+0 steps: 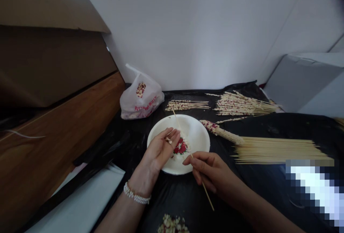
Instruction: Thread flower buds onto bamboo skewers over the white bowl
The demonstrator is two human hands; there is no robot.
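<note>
My left hand (162,149) is palm up over the left part of a white bowl (199,129) with a red flower print. A few small pale pieces (168,140) lie on its fingers. My right hand (205,170), at the bowl's lower right edge, pinches a thin wooden stick (206,192). The stick slants up across the bowl, and its far end reaches past the back rim. Small pale pieces lie in the bowl near the print.
Behind the bowl are a white plastic bag (142,98) and bundles of beaded sticks (236,104). To the right lie a corn cob (224,132) and bare sticks (276,150). A pale pile (173,224) sits at the front edge. Cardboard (53,61) stands left.
</note>
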